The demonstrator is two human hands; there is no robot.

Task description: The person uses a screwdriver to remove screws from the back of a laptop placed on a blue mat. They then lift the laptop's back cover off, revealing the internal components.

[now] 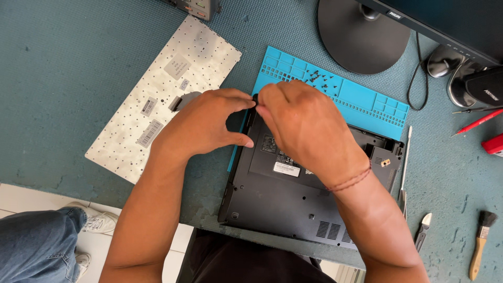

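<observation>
Hands meet at top-left corner of black plastic laptop base (pixel 293 204), which lies underside up, partly on a blue silicone work mat (pixel 361 99) on teal desk (pixel 68 68). Left hand (pixel 207 123) curled, thumb and fingers narrow, pinching the corner edge; right hand (pixel 306 123) also pinched there, fingertips touching left's. What's between fingertips: can't tell. Small black screws (pixel 322 78) sit in mat's trays. Detached white keyboard panel (pixel 167 89) lies face down, left of mat. Wooden-handled brush (pixel 481 243) far right.
</observation>
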